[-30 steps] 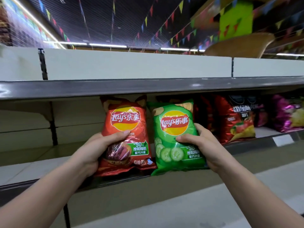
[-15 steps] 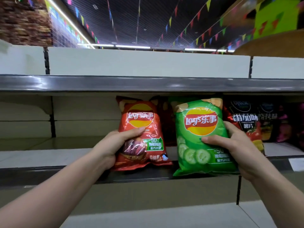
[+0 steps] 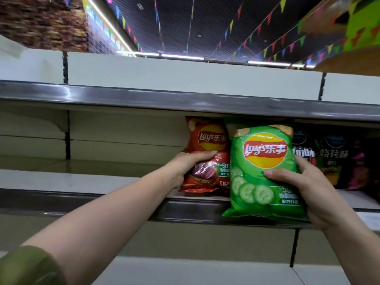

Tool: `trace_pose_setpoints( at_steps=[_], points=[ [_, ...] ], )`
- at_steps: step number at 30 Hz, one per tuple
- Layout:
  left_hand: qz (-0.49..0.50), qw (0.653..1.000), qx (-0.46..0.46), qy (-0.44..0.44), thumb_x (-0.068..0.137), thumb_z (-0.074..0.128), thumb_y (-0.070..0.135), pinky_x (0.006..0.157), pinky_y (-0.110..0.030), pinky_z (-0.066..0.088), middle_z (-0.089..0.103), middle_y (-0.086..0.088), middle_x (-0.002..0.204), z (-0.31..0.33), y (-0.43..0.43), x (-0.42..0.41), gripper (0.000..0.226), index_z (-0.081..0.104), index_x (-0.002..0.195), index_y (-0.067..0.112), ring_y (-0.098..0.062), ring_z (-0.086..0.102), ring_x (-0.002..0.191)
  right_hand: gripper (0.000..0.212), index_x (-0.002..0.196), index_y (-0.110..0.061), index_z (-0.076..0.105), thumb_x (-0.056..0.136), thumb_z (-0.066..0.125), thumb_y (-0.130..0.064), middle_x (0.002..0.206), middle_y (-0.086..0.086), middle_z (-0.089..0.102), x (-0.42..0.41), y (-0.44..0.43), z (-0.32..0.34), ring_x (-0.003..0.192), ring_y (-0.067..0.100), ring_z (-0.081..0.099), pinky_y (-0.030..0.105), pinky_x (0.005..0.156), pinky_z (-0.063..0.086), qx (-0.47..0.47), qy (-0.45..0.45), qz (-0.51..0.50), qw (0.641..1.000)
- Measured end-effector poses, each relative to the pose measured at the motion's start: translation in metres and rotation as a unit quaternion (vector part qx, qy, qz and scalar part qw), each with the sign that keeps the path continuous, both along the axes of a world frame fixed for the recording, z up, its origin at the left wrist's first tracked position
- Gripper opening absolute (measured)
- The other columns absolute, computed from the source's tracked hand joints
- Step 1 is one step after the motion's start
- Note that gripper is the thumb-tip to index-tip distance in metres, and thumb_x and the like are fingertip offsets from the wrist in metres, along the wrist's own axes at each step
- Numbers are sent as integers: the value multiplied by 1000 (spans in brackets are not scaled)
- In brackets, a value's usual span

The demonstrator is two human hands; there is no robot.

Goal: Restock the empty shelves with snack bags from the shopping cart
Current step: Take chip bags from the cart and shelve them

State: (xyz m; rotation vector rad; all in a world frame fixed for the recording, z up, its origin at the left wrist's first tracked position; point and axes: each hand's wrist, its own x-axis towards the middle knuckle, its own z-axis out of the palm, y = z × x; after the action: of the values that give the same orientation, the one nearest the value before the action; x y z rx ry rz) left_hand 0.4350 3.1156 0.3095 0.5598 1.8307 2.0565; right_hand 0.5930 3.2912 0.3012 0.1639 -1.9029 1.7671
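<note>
My left hand (image 3: pixel 190 164) grips a red Lay's chip bag (image 3: pixel 207 140) by its left side, upright on the middle shelf (image 3: pixel 82 183). My right hand (image 3: pixel 304 186) holds a green cucumber Lay's bag (image 3: pixel 263 161) by its right edge, thumb across the front. The green bag overlaps the red bag's right side and its bottom hangs in front of the shelf's grey front rail (image 3: pixel 191 208).
Dark and red snack bags (image 3: pixel 333 157) stand on the same shelf to the right. The shelf stretch to the left of the red bag is bare. A grey upper shelf edge (image 3: pixel 144 97) runs just above the bags. Another shelf (image 3: pixel 185 270) lies below.
Both bags have shifted right along the shelf. The red bag went deeper onto the shelf; the green bag now overlaps it and sits closer to me.
</note>
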Motion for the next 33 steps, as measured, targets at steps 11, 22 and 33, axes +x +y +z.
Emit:
trace_pose_setpoints(
  at_steps=[11, 22, 33],
  points=[
    [11, 1000, -2, -14, 78, 74, 17, 68, -33, 56, 72, -11, 75, -8, 34, -12, 20, 66, 94, 8, -23, 68, 63, 66, 108, -9, 59, 46, 81, -3, 90, 10, 74, -9, 5, 3, 76, 27, 72, 31, 59, 58, -23, 11, 9, 1000],
    [76, 994, -62, 54, 83, 69, 11, 51, -20, 52, 66, -3, 66, -9, 46, -12, 9, 60, 82, 10, -14, 61, 58, 56, 106, -11, 59, 52, 73, -9, 91, 8, 74, -14, 16, -7, 78, 24, 72, 28, 59, 56, -34, 37, 27, 998],
    [92, 993, -50, 60, 79, 72, 7, 50, -21, 47, 64, -3, 82, -8, 38, -10, 39, 58, 115, 7, -12, 60, 62, 59, 109, -10, 58, 51, 73, -8, 91, 6, 74, -13, 11, -12, 77, 22, 72, 25, 58, 56, -38, 45, 26, 998]
  ],
)
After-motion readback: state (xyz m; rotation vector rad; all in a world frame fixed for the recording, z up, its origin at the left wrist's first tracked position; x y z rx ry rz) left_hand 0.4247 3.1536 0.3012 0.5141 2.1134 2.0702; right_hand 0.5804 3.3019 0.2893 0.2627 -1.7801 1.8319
